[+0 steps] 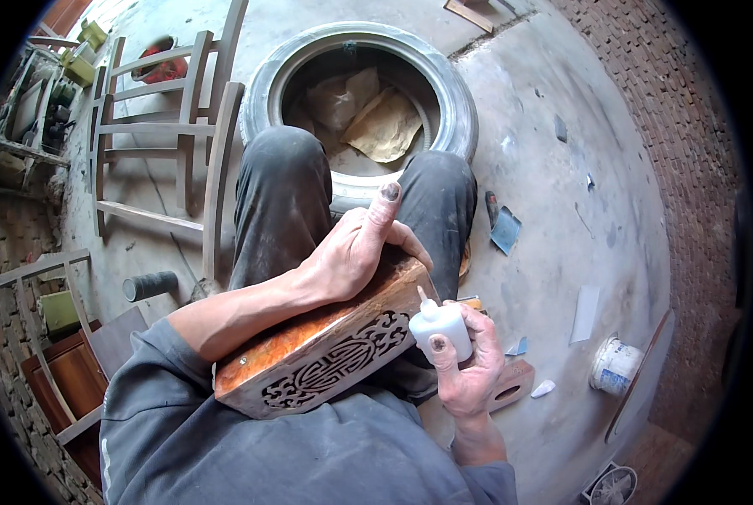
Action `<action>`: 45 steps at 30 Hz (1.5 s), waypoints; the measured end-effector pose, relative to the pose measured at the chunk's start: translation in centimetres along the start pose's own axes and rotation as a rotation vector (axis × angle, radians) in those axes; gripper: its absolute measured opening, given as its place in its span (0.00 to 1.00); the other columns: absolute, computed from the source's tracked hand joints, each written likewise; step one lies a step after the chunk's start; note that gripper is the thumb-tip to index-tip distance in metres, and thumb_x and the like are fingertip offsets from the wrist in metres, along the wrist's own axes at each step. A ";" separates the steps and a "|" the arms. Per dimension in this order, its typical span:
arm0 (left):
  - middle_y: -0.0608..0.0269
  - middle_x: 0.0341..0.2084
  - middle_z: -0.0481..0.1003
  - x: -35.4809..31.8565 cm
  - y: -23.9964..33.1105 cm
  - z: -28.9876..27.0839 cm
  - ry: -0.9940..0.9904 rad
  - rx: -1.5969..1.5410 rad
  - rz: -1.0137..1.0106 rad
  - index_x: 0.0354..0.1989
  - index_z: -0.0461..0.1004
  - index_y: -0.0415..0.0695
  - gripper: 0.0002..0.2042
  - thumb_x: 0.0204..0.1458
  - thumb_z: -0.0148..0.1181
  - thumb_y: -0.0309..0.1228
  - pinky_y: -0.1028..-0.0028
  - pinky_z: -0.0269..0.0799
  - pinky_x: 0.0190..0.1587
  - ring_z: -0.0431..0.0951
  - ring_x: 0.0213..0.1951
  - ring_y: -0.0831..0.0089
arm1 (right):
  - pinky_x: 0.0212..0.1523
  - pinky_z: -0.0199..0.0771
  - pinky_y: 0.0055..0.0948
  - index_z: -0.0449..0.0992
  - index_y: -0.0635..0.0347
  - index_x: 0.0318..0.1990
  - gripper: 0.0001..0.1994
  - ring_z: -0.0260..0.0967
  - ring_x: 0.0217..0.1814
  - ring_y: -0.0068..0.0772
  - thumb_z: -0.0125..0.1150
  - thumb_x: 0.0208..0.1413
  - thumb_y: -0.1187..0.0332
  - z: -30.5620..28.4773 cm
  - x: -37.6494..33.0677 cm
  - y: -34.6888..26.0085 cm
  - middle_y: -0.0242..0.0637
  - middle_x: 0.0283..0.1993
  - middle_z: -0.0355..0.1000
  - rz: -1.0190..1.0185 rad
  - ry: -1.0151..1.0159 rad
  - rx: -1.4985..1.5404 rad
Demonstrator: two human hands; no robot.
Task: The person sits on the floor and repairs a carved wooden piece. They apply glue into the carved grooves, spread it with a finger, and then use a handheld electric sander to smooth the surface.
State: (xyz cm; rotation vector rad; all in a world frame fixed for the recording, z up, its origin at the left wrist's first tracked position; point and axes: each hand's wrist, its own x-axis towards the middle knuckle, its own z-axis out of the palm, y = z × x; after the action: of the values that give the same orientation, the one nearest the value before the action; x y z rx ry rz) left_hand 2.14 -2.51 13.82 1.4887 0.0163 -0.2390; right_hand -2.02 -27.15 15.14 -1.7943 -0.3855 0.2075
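Pale floor [545,210] beneath an orange-topped, fretwork-sided box [330,338]

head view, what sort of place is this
Probably a woodworking workshop: slatted wooden frames stand on the floor, a fretwork-carved wooden piece lies under the left forearm, and the right hand holds a small white bottle.
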 end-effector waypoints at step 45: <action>0.50 0.31 0.85 -0.2 -0.6 -0.2 -0.006 -0.062 0.012 0.36 0.87 0.32 0.49 0.74 0.19 0.61 0.72 0.75 0.53 0.83 0.38 0.67 | 0.51 0.79 0.31 0.75 0.74 0.57 0.22 0.78 0.49 0.32 0.70 0.63 0.66 0.2 0.8 -1.7 0.50 0.51 0.80 0.081 -0.015 -0.111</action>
State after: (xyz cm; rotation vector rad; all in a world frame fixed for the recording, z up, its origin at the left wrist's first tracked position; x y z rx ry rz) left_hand 1.87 -2.35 13.29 1.4259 0.0095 -0.2312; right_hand -1.55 -26.31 16.77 -1.9202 -0.3409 0.2612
